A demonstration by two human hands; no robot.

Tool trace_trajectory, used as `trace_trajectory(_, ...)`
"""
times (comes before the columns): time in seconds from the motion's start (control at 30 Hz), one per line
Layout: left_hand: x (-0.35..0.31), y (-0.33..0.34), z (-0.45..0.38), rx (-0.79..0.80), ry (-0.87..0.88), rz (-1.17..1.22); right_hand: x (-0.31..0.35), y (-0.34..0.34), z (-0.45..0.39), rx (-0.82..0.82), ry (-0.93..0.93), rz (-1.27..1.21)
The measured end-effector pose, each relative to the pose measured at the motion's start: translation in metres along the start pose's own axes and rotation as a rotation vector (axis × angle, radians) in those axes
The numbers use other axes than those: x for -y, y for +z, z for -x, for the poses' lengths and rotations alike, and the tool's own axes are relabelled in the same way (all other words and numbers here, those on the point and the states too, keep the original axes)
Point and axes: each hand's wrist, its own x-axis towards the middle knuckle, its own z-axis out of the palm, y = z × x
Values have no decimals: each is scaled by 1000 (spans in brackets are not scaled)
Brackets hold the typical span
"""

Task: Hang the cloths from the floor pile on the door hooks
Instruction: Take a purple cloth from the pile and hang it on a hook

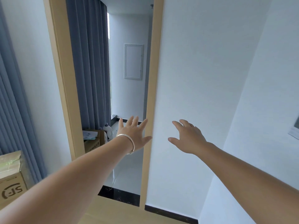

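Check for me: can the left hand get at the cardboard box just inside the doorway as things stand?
Probably yes. The left hand is open, holds nothing, and is already stretched into the doorway opening. The cardboard box stands lower and to its left, beside the door frame, with nothing visible between them.

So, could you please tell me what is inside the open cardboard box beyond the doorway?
The cardboard box holds loose papers at its open top. Anything beneath them is covered. A white bottle stands behind the box, against the blue curtain.

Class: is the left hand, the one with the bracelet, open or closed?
Open: the left hand has straight, spread fingers and holds nothing.
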Motion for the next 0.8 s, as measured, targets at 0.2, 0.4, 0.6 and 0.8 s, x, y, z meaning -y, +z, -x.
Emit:
trace_trajectory(0.2, 90, 31, -73, -24, -90, -9, 57, 24, -121, 14, -95, -7)
trace_trajectory(0.4, 194, 61, -83, -11, -257, -44, 145, 61, -200, 12, -253, -42)
trace_trajectory(0.6, 302, 75, -41, 22, -490, -130, 260, 97, -250, 46, -484, -108)
trace_trajectory(0.8, 396, 77, 25, 135, -763, -151, 389, 132, -280, 117, -745, -169)
